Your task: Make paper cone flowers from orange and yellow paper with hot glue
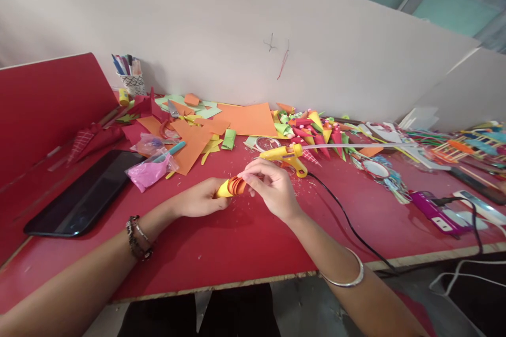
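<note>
Over the red table, a yellow paper roll with orange paper layers coiled at its right end is held in front of me. My left hand is closed around the yellow part. At the orange end, my right hand pinches the paper's edge between thumb and fingers; some of its fingertips are hidden. Just behind my right hand lies a yellow glue gun, a long pale glue stick sticking out of it to the right.
Orange paper sheets and scraps lie at the back. Small paper cones are heaped beyond the glue gun. A black tablet-like slab and a pink plastic packet are on the left. The cord runs right, near a purple power strip.
</note>
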A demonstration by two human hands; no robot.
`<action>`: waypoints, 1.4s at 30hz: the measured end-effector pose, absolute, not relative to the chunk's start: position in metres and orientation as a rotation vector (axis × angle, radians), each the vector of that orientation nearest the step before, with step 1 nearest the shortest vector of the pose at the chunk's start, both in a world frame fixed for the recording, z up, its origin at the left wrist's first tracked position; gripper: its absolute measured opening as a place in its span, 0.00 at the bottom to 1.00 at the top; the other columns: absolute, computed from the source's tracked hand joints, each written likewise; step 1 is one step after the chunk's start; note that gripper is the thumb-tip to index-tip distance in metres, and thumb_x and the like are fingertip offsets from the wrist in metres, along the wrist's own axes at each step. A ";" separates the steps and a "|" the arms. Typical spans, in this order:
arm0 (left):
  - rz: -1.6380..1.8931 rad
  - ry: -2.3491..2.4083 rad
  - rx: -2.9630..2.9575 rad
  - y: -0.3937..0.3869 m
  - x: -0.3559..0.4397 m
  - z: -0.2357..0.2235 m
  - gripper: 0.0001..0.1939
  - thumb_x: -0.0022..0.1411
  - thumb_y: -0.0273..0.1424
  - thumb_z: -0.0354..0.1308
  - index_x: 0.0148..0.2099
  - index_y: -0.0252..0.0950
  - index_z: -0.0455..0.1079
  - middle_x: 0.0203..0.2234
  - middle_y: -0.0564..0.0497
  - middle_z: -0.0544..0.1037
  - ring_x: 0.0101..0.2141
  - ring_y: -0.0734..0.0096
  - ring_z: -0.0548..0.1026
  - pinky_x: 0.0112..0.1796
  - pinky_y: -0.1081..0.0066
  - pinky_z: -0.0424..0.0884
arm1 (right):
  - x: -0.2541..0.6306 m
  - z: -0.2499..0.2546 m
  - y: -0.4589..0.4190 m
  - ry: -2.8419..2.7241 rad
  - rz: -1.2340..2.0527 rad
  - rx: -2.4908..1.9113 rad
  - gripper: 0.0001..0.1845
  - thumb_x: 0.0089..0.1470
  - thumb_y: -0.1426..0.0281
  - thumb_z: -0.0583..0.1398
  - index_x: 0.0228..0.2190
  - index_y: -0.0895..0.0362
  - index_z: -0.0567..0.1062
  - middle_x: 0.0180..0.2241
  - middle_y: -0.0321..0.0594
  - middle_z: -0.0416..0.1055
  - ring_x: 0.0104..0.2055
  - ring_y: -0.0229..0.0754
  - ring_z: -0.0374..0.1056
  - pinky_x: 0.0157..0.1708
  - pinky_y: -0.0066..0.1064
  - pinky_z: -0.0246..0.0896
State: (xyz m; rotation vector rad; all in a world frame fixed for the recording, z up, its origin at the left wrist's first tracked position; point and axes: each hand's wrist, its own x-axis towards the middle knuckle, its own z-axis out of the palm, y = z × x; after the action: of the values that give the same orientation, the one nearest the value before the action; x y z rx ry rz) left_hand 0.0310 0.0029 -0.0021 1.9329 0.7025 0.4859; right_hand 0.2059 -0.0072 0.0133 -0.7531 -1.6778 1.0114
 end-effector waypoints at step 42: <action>0.691 0.851 2.359 0.003 0.034 -0.002 0.09 0.58 0.35 0.47 0.37 0.34 0.61 0.32 0.50 0.66 0.32 0.72 0.64 0.34 0.72 0.63 | 0.208 0.015 -0.011 -1.808 0.799 -0.660 0.13 0.47 0.67 0.59 0.38 0.51 0.69 0.36 0.37 0.62 0.39 0.37 0.62 0.37 0.33 0.64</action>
State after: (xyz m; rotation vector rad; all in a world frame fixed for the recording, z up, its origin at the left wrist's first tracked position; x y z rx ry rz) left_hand 0.0341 0.0032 -0.0016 2.3588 0.8511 0.6911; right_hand 0.2079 -0.0108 0.0153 -0.6599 -1.8079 0.7987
